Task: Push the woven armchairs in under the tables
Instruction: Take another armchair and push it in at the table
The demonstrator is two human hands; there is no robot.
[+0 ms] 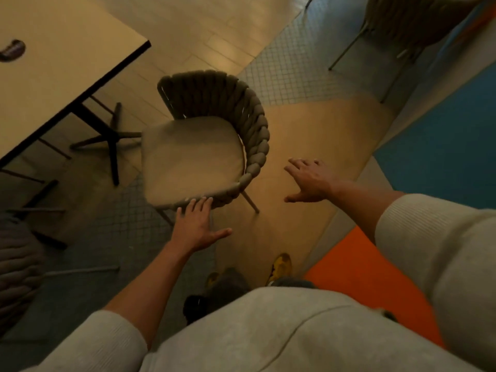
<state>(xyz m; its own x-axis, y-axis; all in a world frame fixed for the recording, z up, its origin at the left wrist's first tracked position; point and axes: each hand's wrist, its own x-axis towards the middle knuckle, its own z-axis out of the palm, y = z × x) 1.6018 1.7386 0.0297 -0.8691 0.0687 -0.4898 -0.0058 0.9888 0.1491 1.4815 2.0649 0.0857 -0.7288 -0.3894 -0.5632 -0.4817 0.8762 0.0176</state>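
Most of the woven armchair (pixel 198 151) shows from above, but its legs are tucked under the seat. I see only two thin ones on my side. Motion blur softens the weave. The chair stands out on the floor just beside the corner of the table (pixel 53 76), not under it. Its curved back wraps the far and right sides, so the open front faces left, toward the table's dark cross-shaped base (pixel 107 138), and its front-to-back line runs across my view.

My left hand (pixel 194 226) reaches forward palm down, fingers straight and together, with the tips on the woven rim at the chair's near edge and the thumb out to the right. My right hand (pixel 308 181) hangs in the air to the right of the chair's back, near it but apart, fingers spread and holding nothing.

A dark object (pixel 12 51) on the table is cut by the left edge and I can't make it out. A second woven chair (pixel 408 20) is cropped at the top right, and another (pixel 18 264) at the left.
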